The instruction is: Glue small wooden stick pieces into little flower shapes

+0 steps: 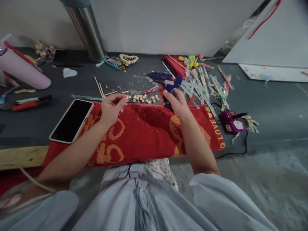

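Observation:
My right hand (176,102) is wrapped round the handle of a blue hot glue gun (168,82), its nozzle pointing left. The fingers of my left hand (113,107) are pinched on a small pale wooden piece (127,97), mostly hidden by the fingertips. Just right of that hand lie several small wooden pieces (144,98) in a cluster along the far edge of a red towel (149,128). Thin wooden sticks (99,88) lie beyond my left hand.
A phone (72,121) lies on the towel's left end. Wrapped chopsticks (209,81) pile up at the right, near a purple box (232,122) with a black cord. A steel tumbler (88,32), pink bottle (25,65) and red-handled pliers (26,104) are at left.

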The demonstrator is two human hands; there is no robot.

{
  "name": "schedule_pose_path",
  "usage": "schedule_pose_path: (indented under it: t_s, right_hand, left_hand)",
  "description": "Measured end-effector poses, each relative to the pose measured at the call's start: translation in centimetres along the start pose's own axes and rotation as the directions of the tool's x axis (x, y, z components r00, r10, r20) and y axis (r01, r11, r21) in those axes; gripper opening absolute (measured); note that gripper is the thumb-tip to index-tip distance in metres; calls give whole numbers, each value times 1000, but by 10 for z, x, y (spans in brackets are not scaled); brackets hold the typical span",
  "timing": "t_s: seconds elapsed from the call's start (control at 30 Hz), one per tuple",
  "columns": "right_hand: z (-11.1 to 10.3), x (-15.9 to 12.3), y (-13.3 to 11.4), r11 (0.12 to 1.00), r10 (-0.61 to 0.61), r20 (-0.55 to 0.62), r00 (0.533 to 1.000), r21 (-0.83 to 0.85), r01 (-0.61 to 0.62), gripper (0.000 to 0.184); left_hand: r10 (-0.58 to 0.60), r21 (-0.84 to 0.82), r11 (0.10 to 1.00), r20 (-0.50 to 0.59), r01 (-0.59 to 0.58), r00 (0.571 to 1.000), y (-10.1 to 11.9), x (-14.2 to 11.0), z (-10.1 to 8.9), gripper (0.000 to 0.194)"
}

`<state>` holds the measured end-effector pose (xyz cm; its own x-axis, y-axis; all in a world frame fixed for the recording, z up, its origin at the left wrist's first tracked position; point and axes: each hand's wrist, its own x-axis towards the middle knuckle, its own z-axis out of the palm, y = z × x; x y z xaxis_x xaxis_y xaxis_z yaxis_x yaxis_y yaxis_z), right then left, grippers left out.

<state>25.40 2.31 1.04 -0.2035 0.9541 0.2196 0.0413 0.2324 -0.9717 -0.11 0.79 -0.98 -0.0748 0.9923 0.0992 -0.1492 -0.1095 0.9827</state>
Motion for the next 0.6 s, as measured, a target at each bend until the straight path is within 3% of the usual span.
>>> schedule_pose_path:
  t_s: [0.1,0.3,0.43,0.6]
  right_hand:
    - [10,-7,3,997,80,67,995,-9,-79,46]
    - [17,-17,4,987,138,211,968,55,-153,56]
    - [19,-22,2,991,97,270,958,63,-118,54]
    - [21,-28,2,1000,22,309,951,10,-26,51]
  left_hand:
    - [-14,-1,1000,-42,14,999,2,2,0,9]
    - [-19,-159,987,27,23,999,6,5,4,21]
    - [-30,-253,967,45,41,999,3,6,3,33]
    - [-63,-297,952,72,81,995,2,5,2,30]
